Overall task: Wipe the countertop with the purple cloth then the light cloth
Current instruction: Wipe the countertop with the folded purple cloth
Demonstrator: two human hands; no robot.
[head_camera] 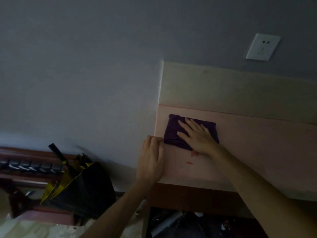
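Observation:
A folded purple cloth lies flat at the far left corner of the pale pink countertop. My right hand presses down on the cloth with the fingers spread flat over it. My left hand curls over the countertop's left edge, just left of the cloth, gripping that edge. Two small red marks show on the counter just in front of the cloth. No light cloth is in view.
A grey wall rises behind and to the left, with a white socket upper right. A cream backboard borders the counter's rear. A black and yellow bag stands on the floor to the left, beside dark wooden furniture.

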